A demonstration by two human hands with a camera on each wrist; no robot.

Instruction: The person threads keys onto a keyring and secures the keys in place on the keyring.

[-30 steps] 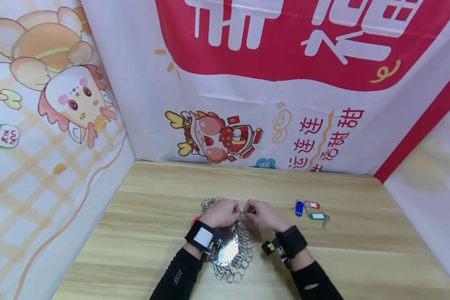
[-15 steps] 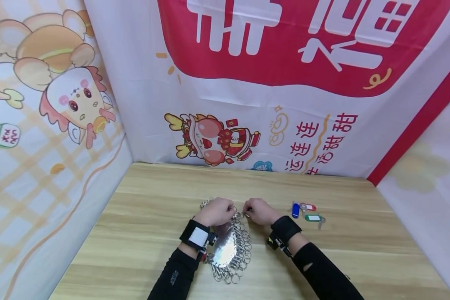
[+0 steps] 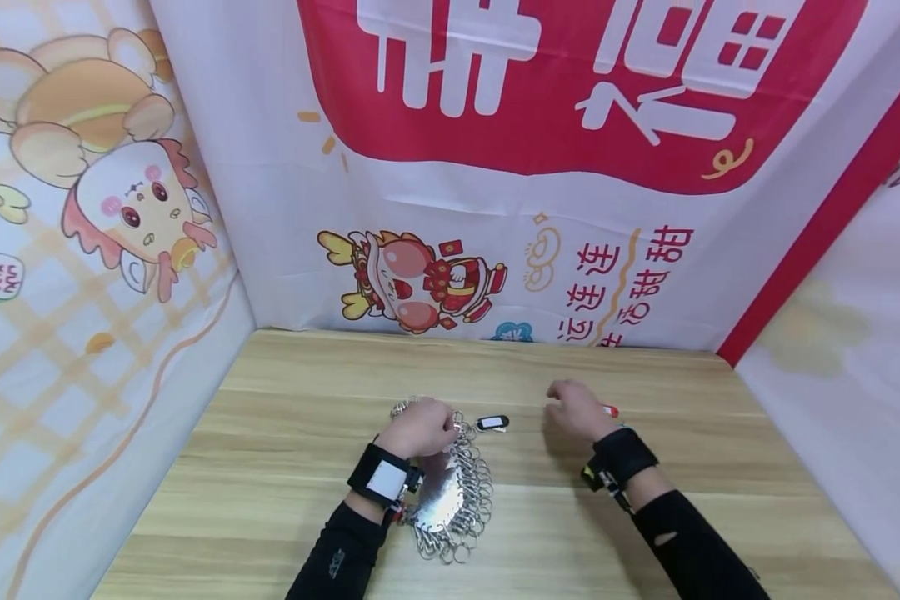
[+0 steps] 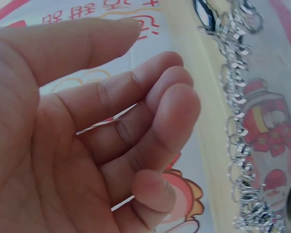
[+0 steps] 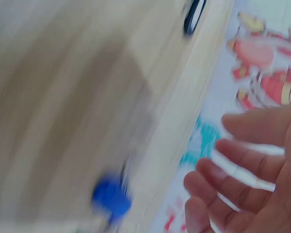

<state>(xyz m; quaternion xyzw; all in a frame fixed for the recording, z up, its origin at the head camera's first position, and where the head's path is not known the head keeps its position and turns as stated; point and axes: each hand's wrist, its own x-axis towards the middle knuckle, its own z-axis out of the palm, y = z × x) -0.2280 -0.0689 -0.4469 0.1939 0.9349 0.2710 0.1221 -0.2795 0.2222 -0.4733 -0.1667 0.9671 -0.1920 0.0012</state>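
Note:
My left hand [image 3: 422, 427] is over the upper part of a shiny metal plate [image 3: 444, 493] whose edge is hung with many small split rings [image 3: 480, 486]. In the left wrist view, its fingers are loosely bent, the thumb stands apart, and nothing is held. A black key tag [image 3: 492, 422] with a white label lies at the upper right of the rings, a key partly under it. My right hand [image 3: 579, 410], fingers relaxed and holding nothing, is over the table by a red key tag [image 3: 611, 411]. The right wrist view shows a blurred blue key tag [image 5: 110, 196] below the hand.
A wooden table [image 3: 292, 442] carries everything. Its back edge meets a printed white and red cloth [image 3: 420, 192], and another patterned cloth [image 3: 97, 333] rises on the left. A small red item [image 3: 398, 516] shows beside the plate, near my left wrist.
My right hand has left the rings and moved right, over the loose key tags, which it now mostly hides. The black tag has come into sight beside the rings. My left hand stays over the plate.

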